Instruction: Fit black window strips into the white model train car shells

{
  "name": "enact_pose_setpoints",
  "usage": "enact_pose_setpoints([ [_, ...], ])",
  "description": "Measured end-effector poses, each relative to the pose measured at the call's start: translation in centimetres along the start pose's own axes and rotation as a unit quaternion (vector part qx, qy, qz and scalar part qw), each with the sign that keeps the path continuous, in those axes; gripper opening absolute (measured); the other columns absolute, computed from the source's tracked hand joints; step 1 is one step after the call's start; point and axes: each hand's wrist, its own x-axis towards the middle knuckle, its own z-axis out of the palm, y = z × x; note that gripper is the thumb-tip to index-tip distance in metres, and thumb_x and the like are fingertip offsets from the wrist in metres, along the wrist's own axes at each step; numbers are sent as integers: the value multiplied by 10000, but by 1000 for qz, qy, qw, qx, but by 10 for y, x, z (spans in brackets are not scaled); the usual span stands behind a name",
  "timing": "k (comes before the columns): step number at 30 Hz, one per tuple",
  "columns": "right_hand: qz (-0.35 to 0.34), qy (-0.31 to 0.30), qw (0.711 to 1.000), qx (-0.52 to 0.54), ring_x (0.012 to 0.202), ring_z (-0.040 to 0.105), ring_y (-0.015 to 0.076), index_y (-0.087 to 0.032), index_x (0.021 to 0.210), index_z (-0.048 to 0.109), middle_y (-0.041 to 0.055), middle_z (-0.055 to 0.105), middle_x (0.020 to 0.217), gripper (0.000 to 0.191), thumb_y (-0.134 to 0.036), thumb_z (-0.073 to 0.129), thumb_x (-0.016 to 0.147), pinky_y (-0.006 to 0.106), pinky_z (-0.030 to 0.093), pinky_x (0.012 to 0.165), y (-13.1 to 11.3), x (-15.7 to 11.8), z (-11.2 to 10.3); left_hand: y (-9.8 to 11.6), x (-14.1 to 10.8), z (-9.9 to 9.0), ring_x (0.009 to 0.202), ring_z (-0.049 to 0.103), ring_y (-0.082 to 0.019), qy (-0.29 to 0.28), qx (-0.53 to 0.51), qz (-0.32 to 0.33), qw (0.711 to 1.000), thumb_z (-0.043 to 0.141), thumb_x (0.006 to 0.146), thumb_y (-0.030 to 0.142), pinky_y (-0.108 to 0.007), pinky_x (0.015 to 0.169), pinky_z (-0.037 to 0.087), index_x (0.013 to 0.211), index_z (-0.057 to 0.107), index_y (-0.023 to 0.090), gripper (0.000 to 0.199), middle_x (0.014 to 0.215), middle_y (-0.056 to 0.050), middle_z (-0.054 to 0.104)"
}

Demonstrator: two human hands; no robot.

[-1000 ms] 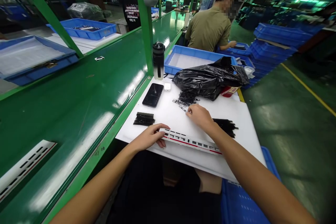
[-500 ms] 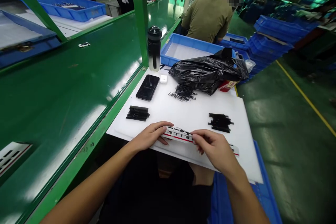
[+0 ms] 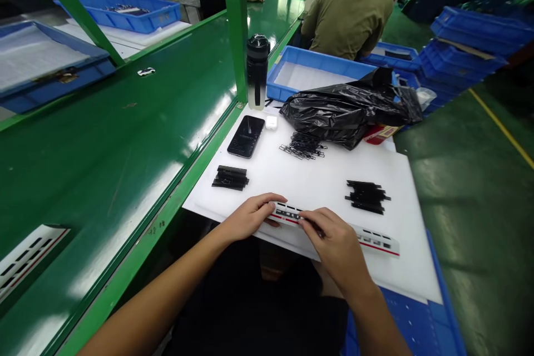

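Observation:
A long white toy train shell (image 3: 379, 239) with a red stripe and window openings lies near the front edge of the white work board (image 3: 329, 175). My left hand (image 3: 252, 217) grips its left end, thumb on top. My right hand (image 3: 329, 228) is closed in a pinch at the window row, thumb and forefinger against the shell. Dark thin framing shows in the windows between my hands; whatever lies under my right fingertips is hidden. Beyond my hands are a heap of thin black frames (image 3: 304, 146) and two stacks of black strips, one left (image 3: 231, 178), one right (image 3: 367, 196).
A phone (image 3: 246, 136), a small white case (image 3: 271, 122), a bottle (image 3: 257, 72) and a black plastic bag (image 3: 350, 108) sit at the back, before a blue tray (image 3: 277, 92). Left runs a green conveyor (image 3: 137, 139), carrying another train shell (image 3: 29, 258). A co-worker (image 3: 348, 16) sits ahead.
The view has shifted, so the scene sits further right. The thin black frame that stood above the shell at my right fingers now appears down along its windows. More of the shell's right end shows.

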Motion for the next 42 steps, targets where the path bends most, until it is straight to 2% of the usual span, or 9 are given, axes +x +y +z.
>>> enact_pose_setpoints([
  [7,19,27,999,-2,844,616,213,-277,988,721,45,625,910,159,-291,567,949,368,513,759,0,-2,7,1,0,-2,1153,591,-240,1,55,20,998,461,961,298,-309,957,489,1169,689,187,328,1242,-63,664],
  [11,17,35,999,-16,849,600,216,-274,989,721,50,609,916,167,-290,559,952,379,507,762,-1,-3,9,0,0,2,854,626,-188,19,91,14,996,541,921,333,-272,778,489,1156,686,194,309,1082,-49,703],
  [15,-2,44,998,-46,881,571,238,-263,975,719,58,604,900,151,-281,573,943,408,496,786,-2,-3,11,0,1,10,645,510,-132,64,132,10,989,644,843,324,-248,653,425,1104,692,205,291,996,-21,699],
  [22,-2,59,993,-100,1021,554,286,-264,1028,721,64,652,998,197,-370,695,865,476,435,914,10,1,7,4,-2,14,701,546,-142,78,138,9,987,629,824,264,-256,722,441,1085,682,203,273,1077,-22,693],
  [27,37,-21,997,-65,1001,624,243,-258,1057,684,29,703,1050,205,-390,643,906,445,432,920,14,7,5,4,-6,17,845,608,-188,82,136,14,987,611,840,264,-271,783,459,1100,661,210,270,1089,-31,685],
  [29,43,-20,997,-59,983,634,233,-246,1040,677,28,704,1044,199,-384,651,899,424,442,901,13,7,6,4,-7,19,881,612,-200,85,145,25,985,632,833,271,-271,793,457,1084,661,210,260,1066,-33,685],
  [33,49,-10,997,-55,990,635,239,-244,1030,686,32,707,1040,196,-377,662,889,411,449,905,10,5,2,4,-9,20,844,599,-180,83,151,33,985,648,837,281,-254,761,451,1051,651,209,226,1023,-19,672],
  [38,77,-92,992,-41,1070,630,232,-281,1158,679,15,699,1154,283,-408,596,919,384,477,926,16,6,-16,2,-9,18,756,565,-147,70,148,13,986,643,849,297,-246,694,446,1067,630,225,230,979,7,649],
  [42,94,-88,989,-74,1006,652,243,-267,1106,703,14,719,1097,284,-430,628,886,398,499,885,23,6,-18,3,-10,19,822,586,-160,74,159,23,984,629,854,280,-259,755,452,1066,617,228,219,996,8,648],
])
